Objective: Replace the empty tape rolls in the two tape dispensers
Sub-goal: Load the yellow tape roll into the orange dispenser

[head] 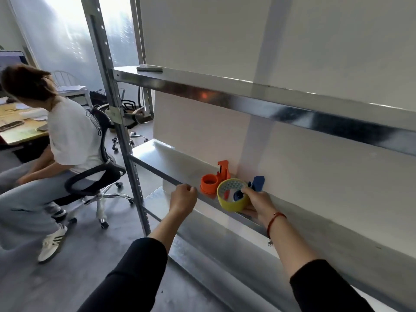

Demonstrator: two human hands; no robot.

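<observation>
Nearest, the right hand [256,199] has its fingers clamped on a yellow tape roll [233,194], held at the front edge of the metal shelf [171,158]. The left hand [183,197] rests curled shut on that edge, seemingly holding nothing, though its palm is hidden. Just left of the roll sits an orange dispenser [213,180]; behind the right hand, against the wall, a blue dispenser [257,183] shows partly. The step looks like fitting the fresh roll. Next, the roll needs lining up with a dispenser's hub, steadied by the free hand.
</observation>
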